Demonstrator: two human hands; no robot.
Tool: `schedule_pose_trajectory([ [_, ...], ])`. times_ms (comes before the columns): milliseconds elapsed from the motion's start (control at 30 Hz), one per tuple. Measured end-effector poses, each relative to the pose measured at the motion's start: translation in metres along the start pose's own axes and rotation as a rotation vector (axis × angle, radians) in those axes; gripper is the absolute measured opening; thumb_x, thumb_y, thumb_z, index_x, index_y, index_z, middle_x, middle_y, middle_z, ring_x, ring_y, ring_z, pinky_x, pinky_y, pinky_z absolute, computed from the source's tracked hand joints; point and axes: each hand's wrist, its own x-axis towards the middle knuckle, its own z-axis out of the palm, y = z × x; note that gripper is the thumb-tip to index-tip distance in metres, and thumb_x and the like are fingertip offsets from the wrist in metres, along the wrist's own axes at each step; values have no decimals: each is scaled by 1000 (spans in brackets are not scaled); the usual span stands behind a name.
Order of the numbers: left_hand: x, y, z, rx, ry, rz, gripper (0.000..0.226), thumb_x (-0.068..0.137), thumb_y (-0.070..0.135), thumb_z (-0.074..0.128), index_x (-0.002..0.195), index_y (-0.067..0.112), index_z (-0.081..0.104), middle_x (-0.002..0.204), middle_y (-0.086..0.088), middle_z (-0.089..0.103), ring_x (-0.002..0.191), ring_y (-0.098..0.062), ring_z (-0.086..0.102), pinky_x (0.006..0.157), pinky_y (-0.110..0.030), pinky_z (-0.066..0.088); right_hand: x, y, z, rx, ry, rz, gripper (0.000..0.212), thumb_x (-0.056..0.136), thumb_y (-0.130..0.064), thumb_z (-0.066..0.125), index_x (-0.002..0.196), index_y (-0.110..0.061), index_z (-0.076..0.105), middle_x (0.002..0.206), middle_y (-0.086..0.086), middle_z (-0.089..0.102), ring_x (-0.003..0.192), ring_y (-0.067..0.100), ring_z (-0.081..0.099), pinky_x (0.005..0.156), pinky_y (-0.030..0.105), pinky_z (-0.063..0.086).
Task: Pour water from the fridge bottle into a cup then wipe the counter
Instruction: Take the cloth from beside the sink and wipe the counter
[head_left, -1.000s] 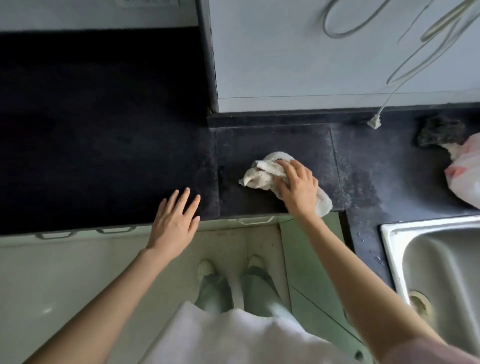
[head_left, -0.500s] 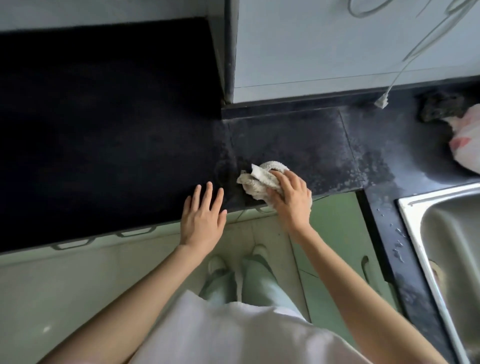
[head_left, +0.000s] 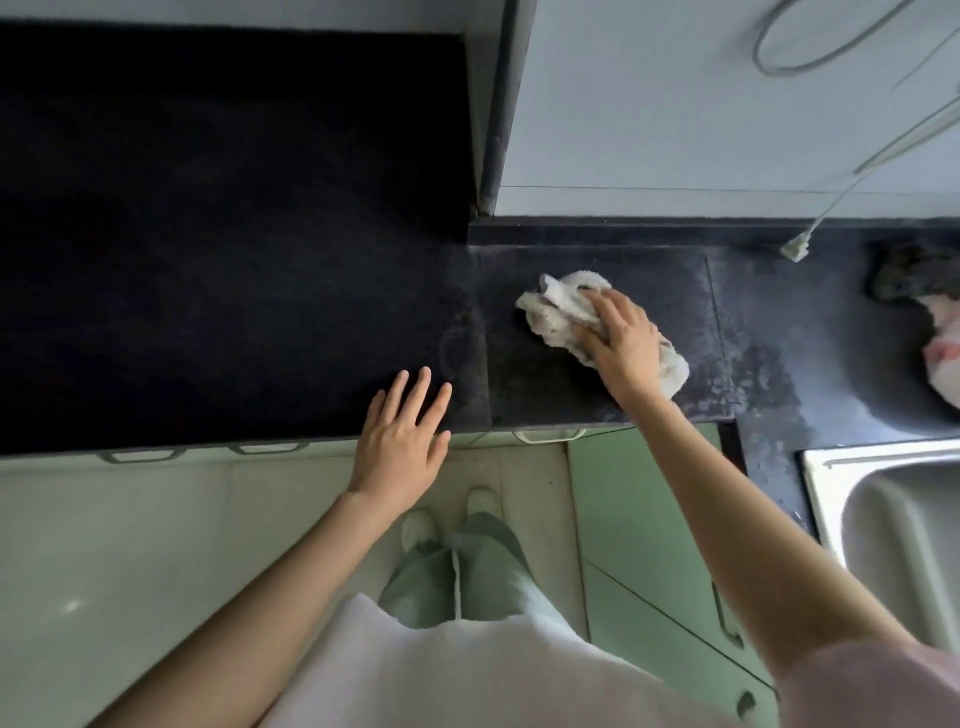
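The dark counter (head_left: 218, 249) runs across the upper left, matte and nearly black, with pale cabinet fronts and thin metal handles (head_left: 140, 456) below its front edge. The person's left hand (head_left: 400, 441) lies flat at that edge, palm down, fingers spread and empty, fingertips reaching onto the dark surface. Below, between the arms, grey-green trousers and pale shoes (head_left: 421, 525) stand on a light floor, with a white top at the bottom of the view.

Just to the right, a seam divides the counter, and the slab beyond it looks greyer and smeared. On that slab sits the white cloth (head_left: 558, 312), crumpled into a loose wad. The right hand (head_left: 623, 343) presses down on it, fingers curled and closed over the bunched fabric, so that cloth pokes out on the left of the fingers and again behind the wrist. The cloth rests about midway between the back wall and the front edge of the counter.

Behind it rises a pale wall panel (head_left: 675, 104), with a grey cable (head_left: 831, 47) looped across it and a white plug (head_left: 795, 247) dangling just above the counter. Further right, a dark clump (head_left: 909, 270) lies by the wall, touching a white and pink bag (head_left: 943, 364) at the frame's edge. A steel sink (head_left: 883, 467) fills the lower right corner, with green cabinet doors (head_left: 639, 519) beside it.
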Motion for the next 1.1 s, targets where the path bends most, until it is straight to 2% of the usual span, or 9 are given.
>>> schedule_pose_trajectory([
  [133, 0, 0, 1, -16, 7, -10, 54, 91, 38, 37, 138, 15, 49, 148, -14, 41, 135, -37, 38, 104, -54, 39, -50, -13, 7, 6, -42, -196, 47, 84, -37, 54, 129, -26, 56, 130, 2, 56, 116, 28, 51, 91, 42, 40],
  [233, 1, 1, 1, -15, 16, -15, 54, 90, 38, 38, 138, 16, 49, 148, -13, 41, 135, -37, 38, 104, -53, 39, -17, -5, 4, 21, -89, -252, 46, 84, -27, 61, 130, -26, 55, 132, 2, 56, 118, 29, 50, 92, 46, 40],
  [300, 0, 1, 3, 1, 24, -17, 55, 91, 38, 37, 139, 16, 48, 149, -13, 40, 135, -37, 38, 105, -52, 38, 25, -7, 4, 14, -114, -237, 46, 86, -28, 61, 131, -24, 55, 135, 5, 54, 121, 31, 48, 95, 48, 39],
  [433, 0, 2, 4, 20, 19, -30, 56, 91, 40, 35, 141, 17, 46, 150, -13, 38, 137, -36, 35, 107, -52, 35, 74, -24, 10, 16, -124, -179, 48, 90, -47, 53, 133, -25, 54, 138, 1, 51, 127, 27, 44, 102, 46, 35],
  [533, 0, 3, 3, 15, 17, -28, 56, 91, 39, 36, 140, 16, 46, 150, -13, 38, 137, -37, 36, 106, -53, 36, 43, -22, 11, 18, -96, -192, 48, 90, -51, 53, 132, -27, 53, 137, 2, 52, 125, 27, 45, 101, 43, 36],
  [700, -1, 3, 4, 5, 31, -29, 55, 90, 38, 38, 140, 16, 46, 150, -13, 38, 137, -36, 34, 107, -52, 34, -34, -19, 11, -29, -85, -263, 48, 89, -57, 47, 128, -30, 56, 132, 1, 56, 121, 24, 49, 92, 37, 37],
  [967, 0, 3, 7, 29, 26, -42, 56, 91, 39, 37, 142, 18, 43, 152, -12, 35, 139, -35, 32, 108, -52, 33, 52, -43, 17, -90, -173, -394, 54, 92, -59, 41, 133, -26, 53, 135, 2, 53, 124, 25, 47, 97, 43, 38],
  [1033, 0, 4, 7, 32, 27, -45, 56, 91, 40, 37, 143, 18, 42, 152, -11, 35, 139, -35, 32, 108, -51, 32, 53, -48, 18, -103, -143, -381, 55, 90, -62, 39, 131, -28, 55, 135, 2, 54, 124, 25, 47, 100, 44, 37],
  [1100, -1, 4, 8, 28, 25, -45, 56, 92, 40, 37, 143, 18, 42, 152, -11, 34, 139, -35, 31, 109, -51, 32, 33, -53, 20, -101, -60, -303, 53, 91, -62, 36, 127, -30, 57, 137, 0, 53, 128, 23, 45, 106, 43, 29],
])
